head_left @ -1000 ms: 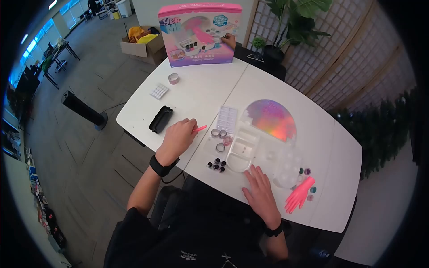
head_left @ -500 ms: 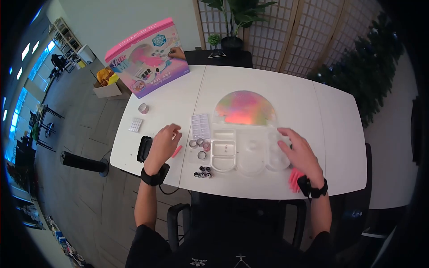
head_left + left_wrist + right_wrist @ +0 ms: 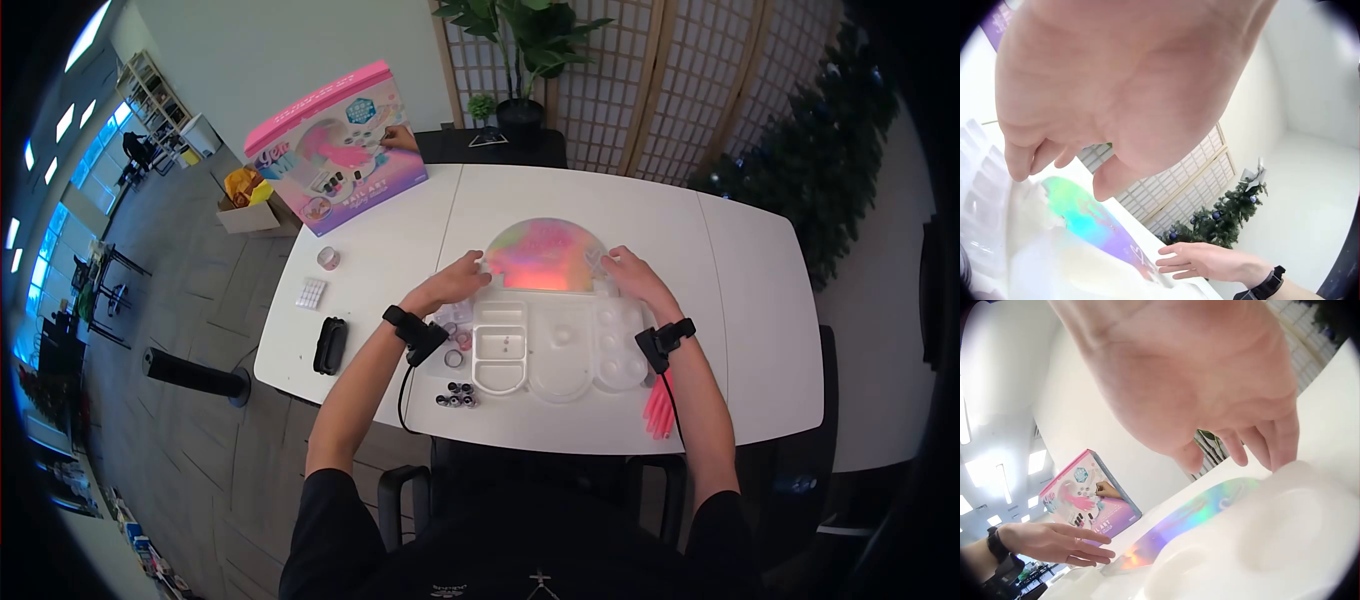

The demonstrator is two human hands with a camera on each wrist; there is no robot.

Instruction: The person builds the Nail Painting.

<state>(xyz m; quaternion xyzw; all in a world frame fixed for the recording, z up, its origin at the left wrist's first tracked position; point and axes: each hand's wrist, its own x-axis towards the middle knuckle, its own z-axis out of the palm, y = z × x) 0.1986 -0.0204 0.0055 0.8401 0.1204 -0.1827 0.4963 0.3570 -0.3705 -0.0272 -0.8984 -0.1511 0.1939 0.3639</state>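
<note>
The shiny rainbow panel (image 3: 545, 257) lies near the middle of the white table (image 3: 760, 300), at the far end of the white tray (image 3: 560, 350). The left hand (image 3: 452, 284) is at the panel's left side and the right hand (image 3: 640, 279) at its right, both palms down. The fingers of both are released and extended, clenched round nothing; whether any fingertip touches the panel or tray, I cannot tell. The tray has three sections in a column on its left, a broad rounded part in the middle and round hollows on its right. Left of it, partly hidden by the left arm, is a clear divided case (image 3: 450, 312), with small round pots (image 3: 454, 358) nearer. Small dark bottles (image 3: 457, 396) stand in a cluster by the tray's near left corner. A pink model hand (image 3: 659, 408) lies to the near right, partly behind the right wrist. Farther left are a black holder (image 3: 330, 346), a sheet of small white squares (image 3: 311, 293) and another pot (image 3: 328, 258). A pink and purple box (image 3: 345, 160) stands at the far left.
</note>
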